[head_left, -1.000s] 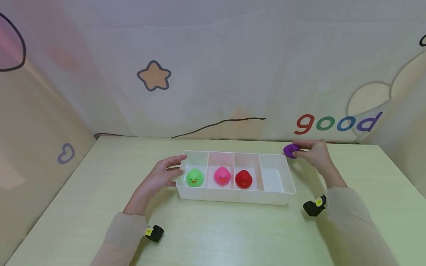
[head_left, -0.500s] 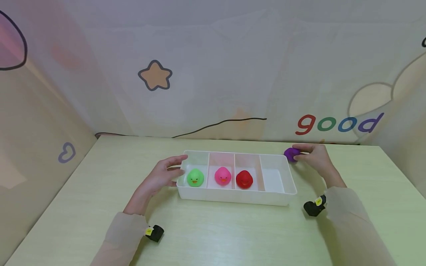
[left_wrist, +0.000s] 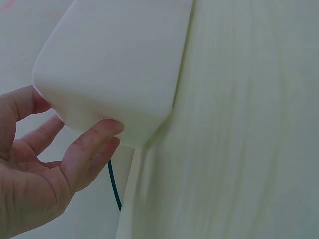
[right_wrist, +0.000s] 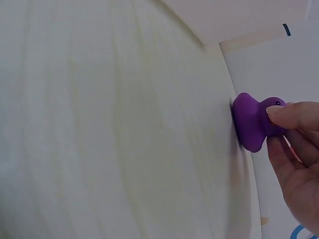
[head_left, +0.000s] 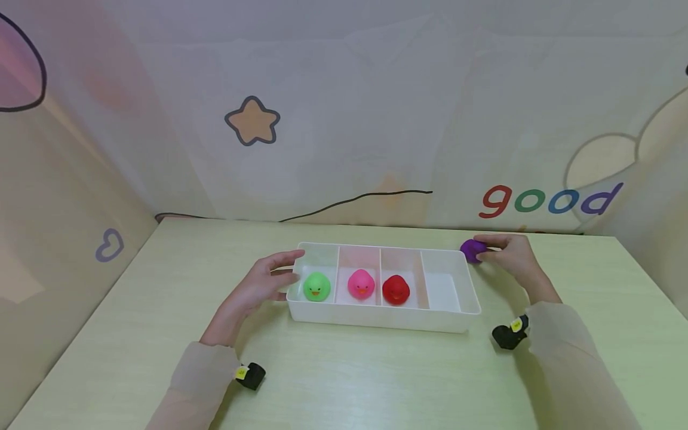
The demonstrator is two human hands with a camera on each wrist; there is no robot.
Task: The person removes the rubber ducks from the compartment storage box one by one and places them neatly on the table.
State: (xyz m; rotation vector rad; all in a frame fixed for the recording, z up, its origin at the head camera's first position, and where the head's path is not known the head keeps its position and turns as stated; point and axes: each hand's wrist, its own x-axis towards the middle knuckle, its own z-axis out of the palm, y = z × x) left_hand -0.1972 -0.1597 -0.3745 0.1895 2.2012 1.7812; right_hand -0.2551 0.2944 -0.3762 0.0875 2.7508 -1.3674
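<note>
My right hand (head_left: 507, 254) pinches a purple toy duck (head_left: 471, 251) just beyond the tray's back right corner. In the right wrist view the thumb and fingers close on the head of the purple duck (right_wrist: 249, 121), whose base faces the tabletop. At the left end of a white divided tray (head_left: 376, 318), my left hand (head_left: 263, 279) holds the rim and end wall. One fingertip goes behind the rim in the left wrist view, while other fingers touch the outer wall. A green duck (head_left: 316, 287), a pink duck (head_left: 361, 285) and a red duck (head_left: 396, 289) each occupy a separate compartment.
The tray's rightmost compartment (head_left: 442, 286) holds nothing. A pale wood table (head_left: 344, 382) lies beneath the tray. Printed curtains (head_left: 349, 119) rise behind the table's far edge and along both sides. A dark cord (left_wrist: 114, 184) shows beyond the tray in the left wrist view.
The right hand has lowered the purple duck slightly toward the person, mostly during the first half second. The left hand and the tray keep their places; the head view has shifted slightly.
</note>
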